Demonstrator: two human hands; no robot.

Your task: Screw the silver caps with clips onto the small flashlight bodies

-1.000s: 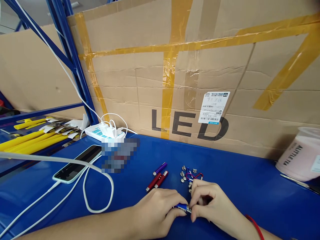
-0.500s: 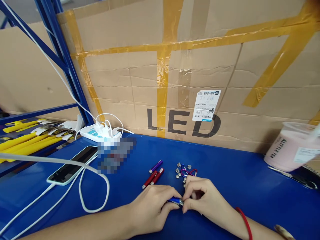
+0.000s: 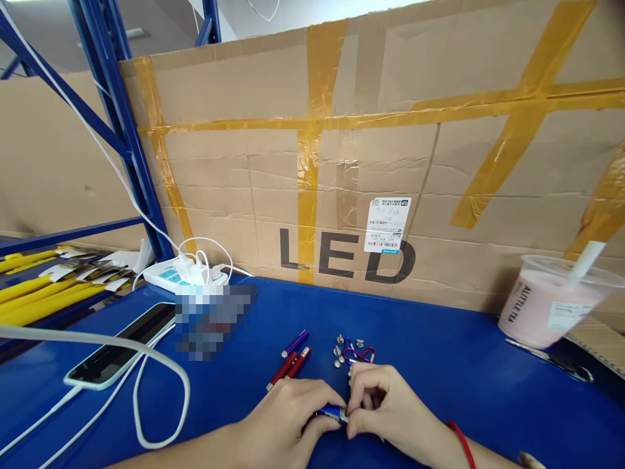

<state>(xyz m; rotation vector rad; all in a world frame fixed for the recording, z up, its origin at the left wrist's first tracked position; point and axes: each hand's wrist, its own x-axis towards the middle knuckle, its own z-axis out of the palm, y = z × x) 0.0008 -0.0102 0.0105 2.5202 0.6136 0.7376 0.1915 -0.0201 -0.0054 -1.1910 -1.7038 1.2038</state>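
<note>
My left hand is closed around a small blue penlight-like tube, pinched between thumb and fingers. At the tube's silver right end, my right hand pinches with thumb and forefinger; its other fingers are curled. Whether a separate small part sits in that pinch is hidden. Just beyond the left hand lie two red tubes of the same sort and a purple one. Beyond the right hand are several small silver metal pieces, with a purple-blue carabiner and a red carabiner.
A phone with white charging cables lies at left, near a white power strip. The cup of pink drink stands at right, beside dark-handled tweezers or scissors. A large cardboard box closes off the back.
The camera has tilted up, so the whole scene sits lower and slightly left in view. Both hands keep the same grip on the blue tube.
</note>
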